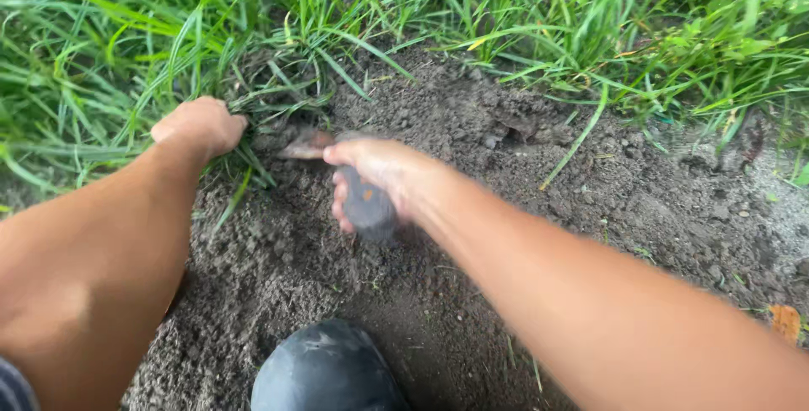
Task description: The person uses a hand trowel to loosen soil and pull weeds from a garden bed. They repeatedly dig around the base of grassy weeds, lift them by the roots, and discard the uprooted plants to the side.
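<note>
My left hand [200, 126] is closed around a clump of long green grass [270, 99] at the edge of a patch of bare dark soil [472, 200]. My right hand [371, 177] grips the dark grey handle of a small hand tool [369, 205]; it is blurred by motion. The tool's blade [305, 146] points left and sits at the base of the grass clump, just right of my left hand. How deep the blade sits in the soil cannot be told.
Tall grass [590, 32] borders the soil along the top and left. The dark toe of a boot [324, 369] shows at the bottom centre. An orange leaf [785, 322] lies at the lower right.
</note>
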